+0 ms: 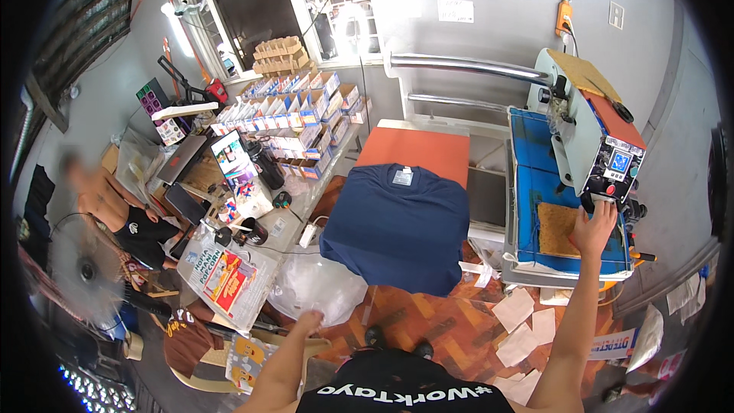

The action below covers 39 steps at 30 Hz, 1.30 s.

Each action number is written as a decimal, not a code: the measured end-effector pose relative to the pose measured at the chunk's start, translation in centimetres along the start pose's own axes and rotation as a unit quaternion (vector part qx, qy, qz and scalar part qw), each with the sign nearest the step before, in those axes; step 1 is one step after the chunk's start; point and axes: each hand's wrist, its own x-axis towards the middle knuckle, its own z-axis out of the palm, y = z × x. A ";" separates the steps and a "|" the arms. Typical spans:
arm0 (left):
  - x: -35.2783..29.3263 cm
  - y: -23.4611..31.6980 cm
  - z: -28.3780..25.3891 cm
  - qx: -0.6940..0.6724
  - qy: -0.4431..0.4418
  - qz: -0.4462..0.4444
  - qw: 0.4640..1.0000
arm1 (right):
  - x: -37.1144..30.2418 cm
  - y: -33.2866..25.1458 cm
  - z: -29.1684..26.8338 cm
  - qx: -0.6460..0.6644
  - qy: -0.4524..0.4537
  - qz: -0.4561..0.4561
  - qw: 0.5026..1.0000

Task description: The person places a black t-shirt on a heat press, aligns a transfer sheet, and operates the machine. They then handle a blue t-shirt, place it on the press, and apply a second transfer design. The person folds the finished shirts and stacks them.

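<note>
Head view: right hand (595, 228) at the grey boxy heat press (582, 126), fingers curled under its sticker-covered front panel (614, 167); cannot tell what they grip. If the press closed, they might be pinched or burned. Left hand (308, 323) loosely spread, nothing visible in it, well left of the press. Navy fabric T-shirt (397, 222) left of the press, draped over a flat orange-red board (417, 145); overhanging hem, if snagged, could drag it off. Loose pale paper sheets (513, 310) below the press might slip underfoot.

I wear a black top (401, 371) bearing bold white lettering (420, 392) across its front, paired with dark shoes (422, 348); my forearms (573, 313), left hand (310, 323) and right hand (596, 228) are bare.
</note>
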 end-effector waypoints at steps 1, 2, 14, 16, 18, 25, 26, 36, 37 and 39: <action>-0.1 -1.4 0.9 0.306 -0.028 0.210 0.928 | 0.0 0.0 0.0 0.000 0.001 0.000 1.000; -0.6 -3.1 1.9 0.589 -0.054 0.337 0.732 | -0.1 0.1 0.1 -0.001 0.002 -0.002 1.000; -7.4 -13.2 7.4 0.205 -0.145 0.083 0.964 | 1.5 1.7 1.7 -0.127 -0.069 0.009 0.989; -6.6 -11.1 4.2 -0.038 -0.113 0.103 0.988 | 1.6 2.1 2.0 -0.137 -0.090 0.024 0.986; -6.3 -8.3 0.5 -0.169 -0.003 0.165 0.972 | 1.5 2.3 2.3 -0.134 -0.092 0.028 0.986; -4.9 -5.7 -7.0 0.040 0.255 0.212 0.943 | 1.1 4.0 3.5 -0.166 -0.094 0.021 0.981; -5.0 -6.7 -6.0 0.399 0.241 0.264 0.845 | 1.0 4.3 3.8 -0.164 -0.093 0.023 0.982; -2.6 -11.6 13.7 0.120 -0.109 -0.012 0.987 | 0.7 6.9 6.1 -0.192 -0.102 0.025 0.976; -2.2 -11.9 12.5 0.148 -0.148 -0.088 0.974 | 0.9 7.1 6.2 -0.208 -0.100 0.021 0.973; -2.0 -12.3 10.3 0.301 -0.062 0.067 0.949 | 1.1 7.5 6.3 -0.222 -0.098 0.006 0.970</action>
